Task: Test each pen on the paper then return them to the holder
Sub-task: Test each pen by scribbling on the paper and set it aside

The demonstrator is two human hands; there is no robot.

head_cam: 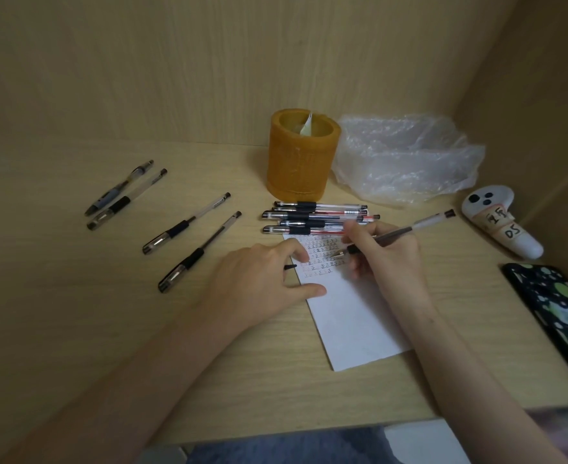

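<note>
The right hand (388, 254) grips a pen (413, 227) near its tip, and the tip is on the paper (353, 324), at the rows of small marks in the paper's upper part. The pen's back end points to the upper right of the frame. The left hand (259, 279) lies on the paper's left edge. Its thumb presses the sheet and its curled fingers hold a small black cap (290, 266). The paper lies on the desk (75, 313) in the centre of the frame. Above it a pile of pens (312, 217) lies across, just below the holder (301, 162), which stands at the upper centre. Four more pens (189, 222) lie apart at the left. Right of the holder there is a plastic bag (406, 159), then a white controller (500, 219) and a phone (557, 316) at the right edge.
</note>
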